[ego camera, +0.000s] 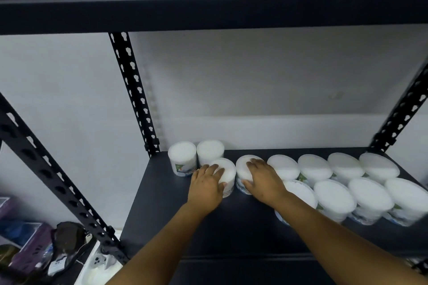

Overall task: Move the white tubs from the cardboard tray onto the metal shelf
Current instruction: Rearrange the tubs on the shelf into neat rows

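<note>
A: What are the hands doing?

B: The left hand (pixel 206 182) is curled over the top of one white tub (pixel 225 170), fingers on the lid and thumb down its side. The right hand (pixel 262 177) grips the neighbouring tub (pixel 243 164) the same way. The two tubs stand upright just beside each other on the metal shelf (pixel 231 227).

A: How much room is there around them?

B: Nearer than the wrists, the dark shelf surface runs bare to its front edge. Left of the left hand there is a bare strip up to the shelf's side edge and the slotted upright post (pixel 134 92). Beyond the fingertips stand two more tubs (pixel 182 154), with the pale wall (pixel 254 76) close behind them.

A: Count them.

B: Twelve tubs in all: the two held, two behind the left hand, then to the right of the right hand a far row of four (pixel 315 166) and a near row of four (pixel 368 194). Two hands, one shelf board above (pixel 208 11).

A: Anything unclear?

B: The right forearm covers much of the nearest tub in the near row (pixel 298 192). The rightmost near tub is smeared at the frame edge. The labels are too small to read. Low to the left of the left arm lies a clutter of dark and purple objects (pixel 34 250), perhaps boxes and a bag. The cardboard tray does not show.
</note>
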